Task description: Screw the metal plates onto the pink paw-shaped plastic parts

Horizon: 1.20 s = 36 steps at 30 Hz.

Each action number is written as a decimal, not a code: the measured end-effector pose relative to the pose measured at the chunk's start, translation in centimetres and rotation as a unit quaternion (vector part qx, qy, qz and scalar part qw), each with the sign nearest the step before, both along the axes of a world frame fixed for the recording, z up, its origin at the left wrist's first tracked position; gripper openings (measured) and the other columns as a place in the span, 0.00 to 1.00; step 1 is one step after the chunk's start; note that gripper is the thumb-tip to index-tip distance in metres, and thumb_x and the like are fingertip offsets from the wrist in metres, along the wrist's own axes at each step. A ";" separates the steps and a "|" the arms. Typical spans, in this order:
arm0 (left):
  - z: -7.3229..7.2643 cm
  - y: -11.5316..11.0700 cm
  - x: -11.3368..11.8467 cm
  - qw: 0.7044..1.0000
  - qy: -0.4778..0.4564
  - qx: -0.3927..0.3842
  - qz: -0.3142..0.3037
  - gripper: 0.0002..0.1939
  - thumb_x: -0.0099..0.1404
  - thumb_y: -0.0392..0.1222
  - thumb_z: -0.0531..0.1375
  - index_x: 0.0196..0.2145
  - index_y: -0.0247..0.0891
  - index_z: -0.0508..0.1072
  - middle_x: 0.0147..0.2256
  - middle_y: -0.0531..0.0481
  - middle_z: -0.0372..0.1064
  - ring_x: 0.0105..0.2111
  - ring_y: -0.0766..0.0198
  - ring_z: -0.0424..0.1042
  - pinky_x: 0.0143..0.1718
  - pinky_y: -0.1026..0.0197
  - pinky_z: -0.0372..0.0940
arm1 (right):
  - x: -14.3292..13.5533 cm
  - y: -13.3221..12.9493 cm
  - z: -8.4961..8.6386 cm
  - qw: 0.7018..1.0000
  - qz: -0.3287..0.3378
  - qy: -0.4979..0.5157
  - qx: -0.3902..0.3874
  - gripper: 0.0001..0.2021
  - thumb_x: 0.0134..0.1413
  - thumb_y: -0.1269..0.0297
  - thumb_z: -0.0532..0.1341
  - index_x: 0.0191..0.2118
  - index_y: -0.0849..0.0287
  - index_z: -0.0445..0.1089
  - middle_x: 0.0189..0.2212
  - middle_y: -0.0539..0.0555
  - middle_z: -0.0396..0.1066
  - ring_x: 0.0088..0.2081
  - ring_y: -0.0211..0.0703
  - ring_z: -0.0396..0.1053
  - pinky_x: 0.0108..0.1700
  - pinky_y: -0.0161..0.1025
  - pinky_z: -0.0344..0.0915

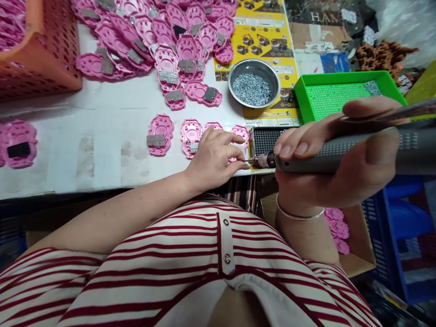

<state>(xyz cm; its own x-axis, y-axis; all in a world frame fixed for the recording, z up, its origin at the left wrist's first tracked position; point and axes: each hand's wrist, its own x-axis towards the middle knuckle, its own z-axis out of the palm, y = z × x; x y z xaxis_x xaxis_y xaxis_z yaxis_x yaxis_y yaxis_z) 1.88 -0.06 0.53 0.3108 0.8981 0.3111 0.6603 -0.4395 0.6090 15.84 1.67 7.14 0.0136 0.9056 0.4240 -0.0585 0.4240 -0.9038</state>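
My right hand (327, 154) is wrapped round a grey electric screwdriver (316, 152), held almost level with its bit pointing left. The bit tip comes close to the thumb of my left hand (214, 156); whether it touches a screw is hidden. My left fingers and thumb grip a pink plastic shell (239, 132) at the table's front edge. Two more pink shells lie by that hand, one mostly under it and one pink shell (190, 132) at its left. Farther left is a pink shell with a metal plate (161, 135). A black perforated tray (267, 138) sits just right of the gripped shell.
A steel bowl (254, 84) of small screws and a green tray (340, 77) stand behind. Many pink shells (166, 59) are heaped at the back beside an orange basket (51, 50). Below right, a cardboard box (361, 240) holds pink parts near a blue crate (381, 236).
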 end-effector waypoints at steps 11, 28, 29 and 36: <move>-0.1 -0.4 -0.1 0.998 0.050 0.044 0.013 0.06 0.66 0.45 0.66 0.32 0.44 0.80 0.51 0.48 0.76 0.53 0.52 0.70 0.67 0.34 0.50 | 0.9 -1.2 0.5 0.992 -0.024 0.111 0.047 0.09 0.58 0.54 0.64 0.39 0.52 0.72 0.19 0.43 0.63 0.20 0.33 0.67 0.27 0.35 0.72; -0.1 -0.1 -0.3 0.998 0.042 0.045 0.008 0.06 0.65 0.46 0.67 0.32 0.44 0.80 0.51 0.49 0.76 0.53 0.52 0.70 0.68 0.34 0.49 | 0.4 1.0 -1.0 0.982 -0.024 0.091 0.166 0.08 0.58 0.52 0.59 0.40 0.46 0.72 0.16 0.42 0.56 0.14 0.33 0.55 0.17 0.35 0.63; -0.1 -0.1 -0.3 0.998 0.043 0.044 0.007 0.05 0.65 0.46 0.68 0.32 0.44 0.80 0.51 0.49 0.76 0.53 0.52 0.70 0.68 0.34 0.49 | 0.4 0.9 -1.1 0.987 -0.027 0.063 0.142 0.10 0.58 0.48 0.59 0.42 0.43 0.70 0.17 0.43 0.57 0.16 0.36 0.58 0.19 0.37 0.66; -0.1 -0.1 -0.3 0.999 0.028 0.039 0.004 0.05 0.66 0.44 0.67 0.32 0.45 0.80 0.51 0.49 0.76 0.53 0.53 0.70 0.68 0.35 0.49 | -0.4 0.5 -1.2 0.998 0.035 -0.040 0.014 0.29 0.46 0.43 0.68 0.53 0.39 0.62 0.32 0.48 0.70 0.40 0.52 0.76 0.38 0.53 0.77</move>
